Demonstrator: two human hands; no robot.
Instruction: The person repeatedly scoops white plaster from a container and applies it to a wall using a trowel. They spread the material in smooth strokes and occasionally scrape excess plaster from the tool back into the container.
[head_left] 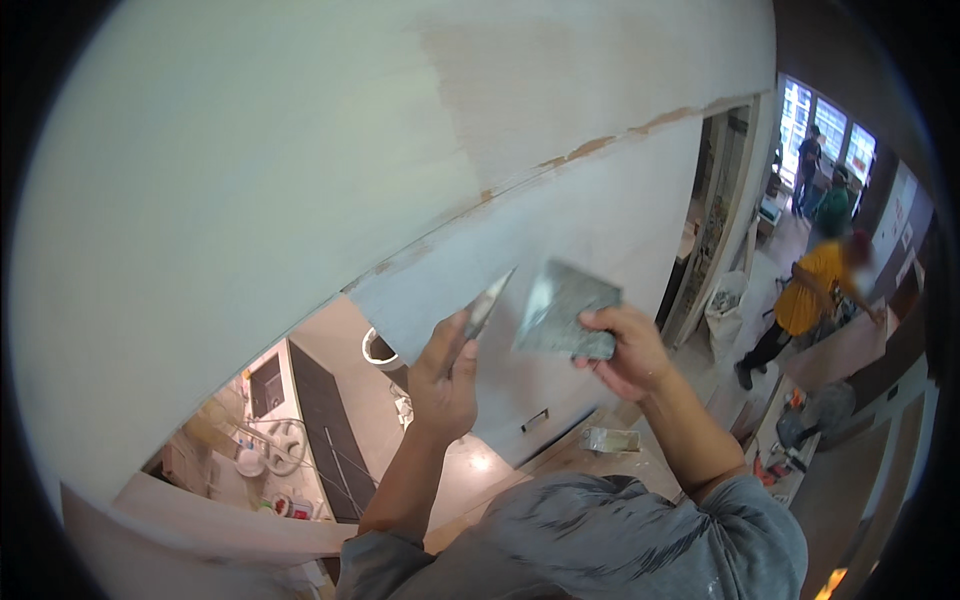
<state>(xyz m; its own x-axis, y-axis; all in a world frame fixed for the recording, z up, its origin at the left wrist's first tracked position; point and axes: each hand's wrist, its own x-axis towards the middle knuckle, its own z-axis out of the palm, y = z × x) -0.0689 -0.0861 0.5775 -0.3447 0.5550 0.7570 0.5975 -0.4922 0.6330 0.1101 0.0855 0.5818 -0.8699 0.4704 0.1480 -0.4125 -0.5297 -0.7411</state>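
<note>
My left hand (445, 390) is closed on a putty knife (487, 298), its narrow pointed-looking blade angled up to the right. My right hand (625, 355) grips a square metal scraper (560, 305) smeared with grey, held just right of the knife and slightly blurred. Both tools are in front of the pale wall panel (660, 220); whether they touch it I cannot tell. Above them a seam (590, 145) with brownish patches runs diagonally across the white surface.
An opening at lower left shows a cluttered counter with a sink (266, 388). A doorway (715, 240) stands right, beside a white sack (725, 315). Several people are farther right: one in yellow (810, 290), one in green (832, 210), one by the windows (806, 165). A cluttered bench (780, 450) lies lower right.
</note>
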